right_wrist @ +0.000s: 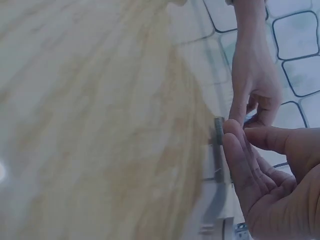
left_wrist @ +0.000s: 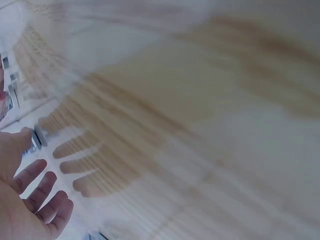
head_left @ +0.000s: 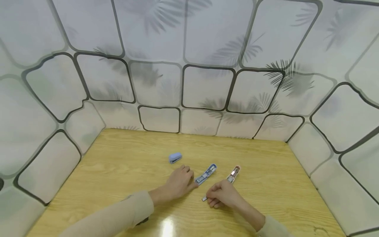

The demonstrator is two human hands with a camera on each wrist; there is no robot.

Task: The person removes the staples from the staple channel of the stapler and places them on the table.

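A blue stapler (head_left: 205,174) lies opened out on the table, its metal channel facing up. My left hand (head_left: 179,183) rests beside its near end, the thumb touching or almost touching it. In the left wrist view, that hand's fingers (left_wrist: 45,195) are loosely bent and apart, holding nothing. My right hand (head_left: 222,194) pinches a short silver strip of staples (head_left: 204,198) between thumb and fingertips, just above the table. The strip of staples (right_wrist: 219,129) also shows in the right wrist view. Behind the right hand, a pinkish stapler (head_left: 234,173) lies opened out, partly hidden.
A small closed blue stapler (head_left: 175,157) stands farther back, beyond the left hand. The wooden table (head_left: 133,148) is bordered at the back and sides by patterned fabric walls (head_left: 207,89). Light reflects off the table's near edge.
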